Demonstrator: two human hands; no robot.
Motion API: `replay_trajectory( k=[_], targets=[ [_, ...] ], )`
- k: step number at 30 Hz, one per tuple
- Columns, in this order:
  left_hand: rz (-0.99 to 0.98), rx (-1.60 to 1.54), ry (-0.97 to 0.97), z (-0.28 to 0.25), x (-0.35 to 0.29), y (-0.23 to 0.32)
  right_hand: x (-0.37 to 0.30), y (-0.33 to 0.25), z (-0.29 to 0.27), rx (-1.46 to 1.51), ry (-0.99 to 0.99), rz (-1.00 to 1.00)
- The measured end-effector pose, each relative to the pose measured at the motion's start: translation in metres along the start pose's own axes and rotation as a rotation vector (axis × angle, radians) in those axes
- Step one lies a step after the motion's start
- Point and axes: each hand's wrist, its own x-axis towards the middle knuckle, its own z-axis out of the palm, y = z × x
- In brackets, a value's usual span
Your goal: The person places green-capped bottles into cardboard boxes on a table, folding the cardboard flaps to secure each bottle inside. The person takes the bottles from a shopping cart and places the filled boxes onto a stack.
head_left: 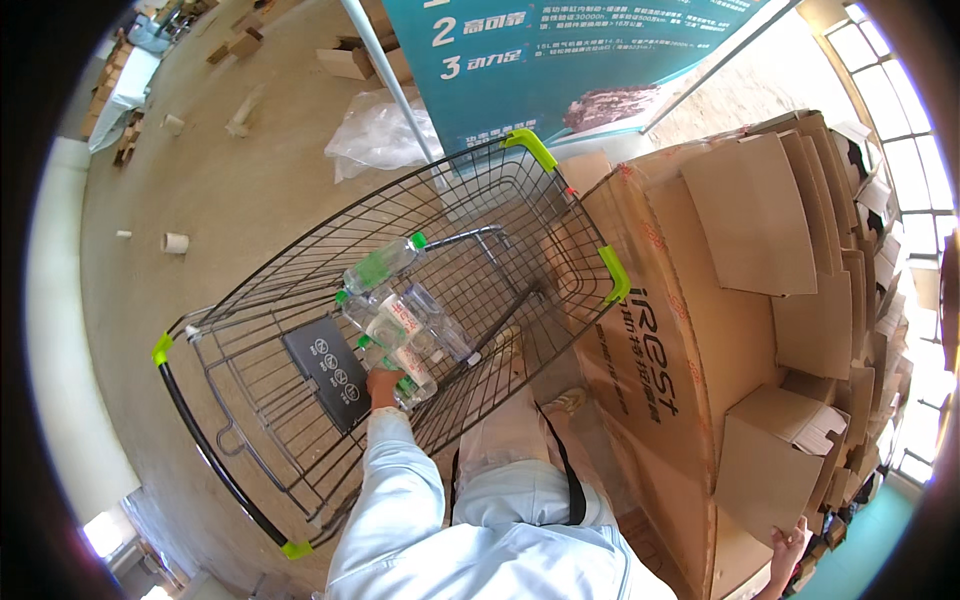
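Observation:
A wire shopping cart (262,272) with bright green corner pieces stands in front of me. Several clear plastic bottles lie heaped inside it, some with green caps and one with a white cap. My left hand (382,387) reaches into the cart, fingers closed around a plastic bottle (418,386) at the near side of the heap. The top bottle (385,262), with a green label, lies tilted at the far side. At the lower right, my right hand (790,548) is beside the bottom corner of a cardboard box (765,455), its fingers somewhat apart; it shows only partly.
A large brown carton (655,350) stands right of the cart, with stacked cardboard boxes (755,215) against it. A teal banner (540,70) on poles rises beyond the cart. Crumpled clear plastic (375,135) and short white tubes (174,243) lie on the floor.

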Motion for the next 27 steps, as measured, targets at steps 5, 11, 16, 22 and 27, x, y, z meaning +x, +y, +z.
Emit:
replay_trajectory(
  k=[5, 11, 16, 22, 27],
  targets=[
    [-0.366, 0.080, 0.400, 0.028, -0.047, 0.081, -0.003, 0.005, 0.010, -0.140, 0.193, 0.014],
    [-0.282, -0.192, 0.347, 0.009, -0.042, 0.060, -0.009, -0.006, 0.021, -0.287, 0.272, -0.093],
    [0.205, -0.793, -0.154, -0.062, -0.121, 0.066, -0.010, -0.041, 0.038, -0.058, 0.169, -0.130],
    [0.256, -0.760, -0.167, -0.142, -0.132, 0.071, -0.007, -0.057, 0.036, 0.153, 0.276, 0.051],
    [0.653, -0.864, -0.136, -0.148, -0.266, 0.200, 0.004, -0.038, 0.014, -0.284, 0.186, -0.391]
  ],
)
